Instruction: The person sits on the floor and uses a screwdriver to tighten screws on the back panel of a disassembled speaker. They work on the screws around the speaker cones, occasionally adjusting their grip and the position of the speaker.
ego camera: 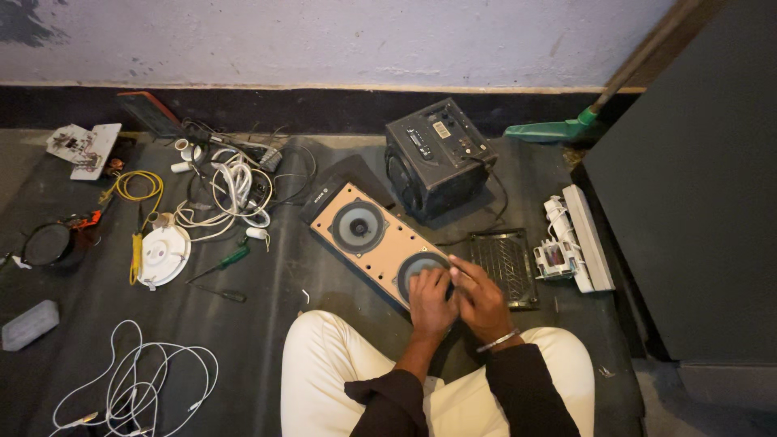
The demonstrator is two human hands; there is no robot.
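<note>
The near end of the speaker panel is covered by both hands, so the lower rim of its nearer cone cannot be seen, and whatever small part the fingers work on is hidden too. The left hand lies on that cone with fingers curled down onto it; the right hand, with a metal bangle at the wrist, sits just beside it, fingertips drawn together against the left hand's, but whether they pinch anything I cannot tell. The person's body below the forearms is cut off by the picture's edge, apart from pale trousers and dark sleeves.

The speaker panel is a long tan board with a black edge, lying flat and slanted on the floor in front of the person's knees. It carries two round grey cones, the far one fully in view, with a row of small holes between them.

Just beyond the panel stands a black amplifier box, tilted. Right of the panel lies a black mesh grille, and further right a white plastic fitting. Left of the panel are a green-handled screwdriver, a white round disc and a tangle of white cables.

The floor is dark matting; behind it runs a black skirting under a pale, scuffed wall.
</note>
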